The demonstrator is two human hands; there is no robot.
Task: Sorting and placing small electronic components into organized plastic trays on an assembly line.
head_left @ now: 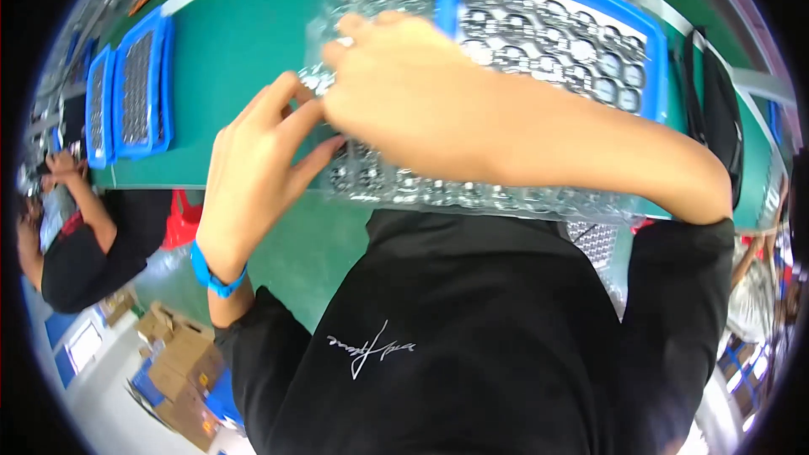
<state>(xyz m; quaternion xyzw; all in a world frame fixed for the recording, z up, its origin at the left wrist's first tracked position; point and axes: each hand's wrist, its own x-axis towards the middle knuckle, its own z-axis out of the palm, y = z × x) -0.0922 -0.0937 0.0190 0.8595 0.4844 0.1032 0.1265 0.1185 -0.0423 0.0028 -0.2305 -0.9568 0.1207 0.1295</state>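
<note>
A clear plastic blister tray (438, 191) with many small round pockets lies along the near edge of the green table, and more clear tray spreads farther back. Over its left end my two hands are close together. My left hand (253, 152), with a blue band on the wrist, has its fingers bent inward around a small shiny spot at the tray's edge. Reaching across from the right, my right hand (396, 84) is closed, its fingers curled down and its fingertips mostly hidden. What either hand pinches is too small to make out.
A blue tray (661, 76) of round dark-rimmed parts lies behind my right forearm. Two more blue trays (167, 88) are at the table's left. A black bag (720, 118) rests at the right edge. Another person (93, 236) sits at left, near a red stool (181, 223) and cardboard boxes (185, 362).
</note>
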